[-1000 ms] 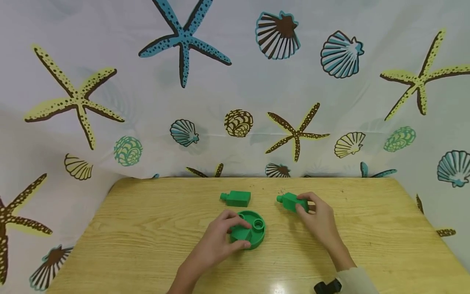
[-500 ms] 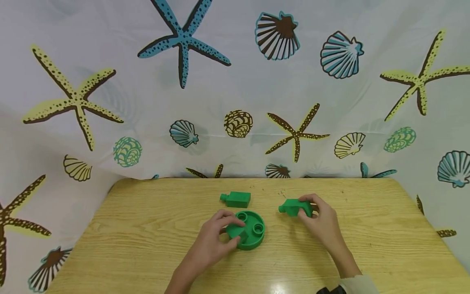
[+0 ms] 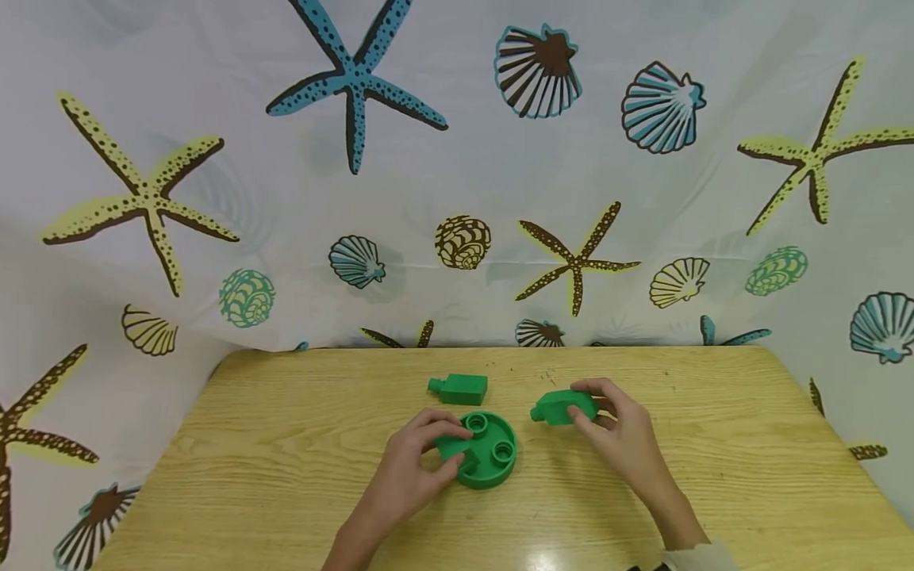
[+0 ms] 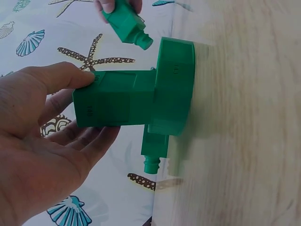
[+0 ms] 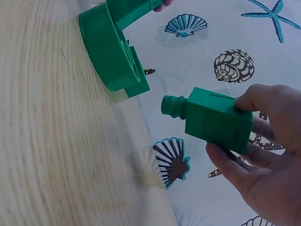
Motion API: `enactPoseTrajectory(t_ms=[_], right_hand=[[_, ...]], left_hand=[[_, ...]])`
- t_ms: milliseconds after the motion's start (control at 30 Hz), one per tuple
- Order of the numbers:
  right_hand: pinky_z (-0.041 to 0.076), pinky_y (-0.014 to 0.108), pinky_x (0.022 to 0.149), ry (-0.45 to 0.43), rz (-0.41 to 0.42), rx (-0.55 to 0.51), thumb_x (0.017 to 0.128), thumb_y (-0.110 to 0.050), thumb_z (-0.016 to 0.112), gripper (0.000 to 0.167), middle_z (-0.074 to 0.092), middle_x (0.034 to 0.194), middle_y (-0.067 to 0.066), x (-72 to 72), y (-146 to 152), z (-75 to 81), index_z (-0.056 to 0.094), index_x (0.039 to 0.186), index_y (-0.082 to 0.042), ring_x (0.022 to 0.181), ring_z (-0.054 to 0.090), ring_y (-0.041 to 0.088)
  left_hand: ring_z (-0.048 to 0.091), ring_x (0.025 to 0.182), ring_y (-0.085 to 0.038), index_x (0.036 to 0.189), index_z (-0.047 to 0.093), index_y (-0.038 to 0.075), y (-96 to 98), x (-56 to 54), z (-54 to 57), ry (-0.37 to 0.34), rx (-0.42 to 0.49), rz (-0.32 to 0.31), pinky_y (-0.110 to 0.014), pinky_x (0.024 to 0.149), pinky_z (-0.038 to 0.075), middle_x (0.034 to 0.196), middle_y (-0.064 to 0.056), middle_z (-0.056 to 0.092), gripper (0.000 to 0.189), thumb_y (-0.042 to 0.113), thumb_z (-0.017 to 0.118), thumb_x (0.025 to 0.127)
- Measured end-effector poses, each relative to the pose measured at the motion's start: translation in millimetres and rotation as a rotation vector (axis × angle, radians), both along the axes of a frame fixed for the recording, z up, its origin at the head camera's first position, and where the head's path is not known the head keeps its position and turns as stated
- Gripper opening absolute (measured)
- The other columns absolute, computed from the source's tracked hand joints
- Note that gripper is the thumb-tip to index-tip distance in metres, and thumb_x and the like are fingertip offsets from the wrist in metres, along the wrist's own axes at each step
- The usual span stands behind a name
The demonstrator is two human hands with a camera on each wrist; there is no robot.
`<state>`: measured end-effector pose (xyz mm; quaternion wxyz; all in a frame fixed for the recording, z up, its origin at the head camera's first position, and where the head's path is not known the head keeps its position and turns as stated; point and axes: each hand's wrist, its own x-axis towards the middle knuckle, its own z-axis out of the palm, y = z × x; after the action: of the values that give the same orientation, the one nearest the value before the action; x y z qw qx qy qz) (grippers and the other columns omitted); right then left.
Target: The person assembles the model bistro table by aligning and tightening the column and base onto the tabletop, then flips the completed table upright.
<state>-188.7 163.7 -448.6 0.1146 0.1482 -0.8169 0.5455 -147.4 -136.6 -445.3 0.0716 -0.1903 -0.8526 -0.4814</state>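
A round green base [image 3: 489, 480] with a raised rim lies on the table, two ringed sockets [image 3: 503, 453] showing inside it. My left hand [image 3: 407, 460] pinches a green bottle-shaped block [image 4: 113, 99] between thumb and fingers; the block stands in the base, its lower end hidden by the rim. To the right, my right hand [image 3: 621, 428] holds a second green bottle-shaped block [image 5: 218, 117] by its wide end. That block's ridged neck [image 5: 174, 107] points left toward the base, above the table. Behind the base lies a third green bottle-shaped block [image 3: 464, 388] on its side, neck leftward.
The wooden table [image 3: 286, 476] spreads around the pieces. A pale cloth [image 3: 414, 301] printed with starfish and shells hangs at the table's back edge and along both sides.
The right-hand block has tilted and swung so its neck now points left and lower. My left hand has shifted slightly left with its block, uncovering the rear socket of the base.
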Motion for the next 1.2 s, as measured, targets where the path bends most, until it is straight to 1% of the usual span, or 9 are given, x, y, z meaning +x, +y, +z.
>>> enactPoseTrajectory(t_ms=[167, 300, 467, 633, 867, 1000, 1200], right_hand=[[0.061, 0.028, 0.082, 0.028, 0.043, -0.024, 0.096, -0.006, 0.073, 0.025, 0.069, 0.118, 0.010, 3.7, -4.6, 3.8, 0.068, 0.121, -0.007, 0.107, 0.069, 0.026], [0.061, 0.028, 0.081, 0.053, 0.067, -0.016, 0.095, -0.007, 0.074, 0.026, 0.070, 0.117, 0.008, 5.3, -9.3, 3.1, 0.069, 0.120, -0.010, 0.106, 0.069, 0.024], [0.061, 0.028, 0.080, 0.053, 0.091, -0.001, 0.095, -0.009, 0.075, 0.027, 0.071, 0.115, 0.008, 8.4, -15.5, 0.5, 0.069, 0.121, -0.010, 0.106, 0.070, 0.025], [0.061, 0.028, 0.079, 0.036, 0.094, -0.004, 0.095, -0.011, 0.076, 0.026, 0.071, 0.114, 0.007, 11.9, -18.4, 0.6, 0.070, 0.121, -0.011, 0.106, 0.071, 0.024], [0.061, 0.028, 0.079, 0.054, 0.102, -0.025, 0.095, -0.011, 0.076, 0.026, 0.072, 0.116, 0.006, 13.4, -23.8, 0.7, 0.071, 0.120, -0.013, 0.107, 0.071, 0.024], [0.061, 0.030, 0.080, 0.077, 0.125, -0.031, 0.094, -0.011, 0.077, 0.027, 0.072, 0.118, 0.005, 13.4, -26.7, 1.1, 0.072, 0.120, -0.013, 0.106, 0.071, 0.024], [0.061, 0.030, 0.080, 0.069, 0.170, -0.020, 0.093, -0.012, 0.078, 0.028, 0.072, 0.117, 0.006, 13.3, -31.3, 0.0, 0.072, 0.120, -0.009, 0.103, 0.071, 0.024]], left_hand=[[0.065, 0.112, -0.025, 0.105, 0.078, 0.015, 0.5, 0.7, -4.8, 0.039, 0.023, 0.012, -0.039, 0.092, 0.059, 0.117, -0.004, 0.064, 0.027, -0.006, 0.074, 0.088], [0.065, 0.110, -0.023, 0.106, 0.077, 0.016, 1.1, 1.0, -6.5, 0.052, 0.022, 0.042, -0.037, 0.090, 0.059, 0.114, 0.000, 0.064, 0.027, -0.003, 0.078, 0.088], [0.065, 0.109, -0.019, 0.107, 0.078, 0.019, 1.8, 1.4, -6.4, 0.014, 0.027, 0.074, -0.034, 0.090, 0.059, 0.111, 0.006, 0.063, 0.026, 0.004, 0.083, 0.086], [0.065, 0.109, -0.016, 0.106, 0.078, 0.020, 3.5, 0.6, -6.8, -0.002, 0.028, 0.098, -0.033, 0.091, 0.058, 0.111, 0.008, 0.063, 0.027, 0.004, 0.084, 0.086], [0.066, 0.108, -0.017, 0.105, 0.078, 0.019, 3.5, 0.1, -9.3, 0.036, 0.032, 0.114, -0.037, 0.089, 0.059, 0.111, 0.008, 0.064, 0.027, 0.002, 0.084, 0.084], [0.066, 0.108, -0.015, 0.104, 0.079, 0.019, 3.4, -1.4, -10.0, 0.058, 0.048, 0.121, -0.038, 0.089, 0.059, 0.111, 0.009, 0.065, 0.028, 0.001, 0.084, 0.084], [0.066, 0.109, -0.014, 0.105, 0.079, 0.023, 2.8, -2.5, -11.1, 0.034, 0.053, 0.130, -0.045, 0.091, 0.059, 0.113, 0.010, 0.066, 0.029, 0.003, 0.084, 0.085]])
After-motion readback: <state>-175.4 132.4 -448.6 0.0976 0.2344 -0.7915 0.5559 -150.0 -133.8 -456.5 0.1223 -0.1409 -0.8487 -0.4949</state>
